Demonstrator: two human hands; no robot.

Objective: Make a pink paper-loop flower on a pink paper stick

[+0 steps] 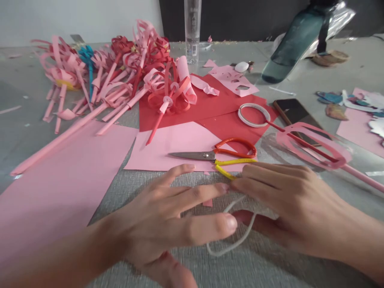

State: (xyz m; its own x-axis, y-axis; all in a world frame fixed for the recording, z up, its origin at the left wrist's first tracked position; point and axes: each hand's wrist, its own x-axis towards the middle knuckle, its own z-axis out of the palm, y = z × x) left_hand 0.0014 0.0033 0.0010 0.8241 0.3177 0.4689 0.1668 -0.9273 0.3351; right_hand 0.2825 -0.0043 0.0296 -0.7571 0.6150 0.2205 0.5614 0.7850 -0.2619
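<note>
My left hand (168, 212) is spread above the grey table, its fingers apart and holding nothing. Its fingertips come up close to my right hand (282, 204), whose fingers are bent together around a thin white cord (231, 250). The cord hangs in a loop between the two hands; where it passes under my right fingers is hidden. Just beyond my hands lie scissors (207, 156) with one red and one yellow handle, on a pink paper sheet (156, 158). My right hand covers part of the yellow handle.
Paper flowers (120, 68) are heaped at the back left, beside red sheets (168, 116). A tape roll (253, 125), a phone (295, 116) and a pink paper loop on a stick (339, 160) lie right. Behind stand a clear tube (192, 36) and a tilted bottle (295, 44).
</note>
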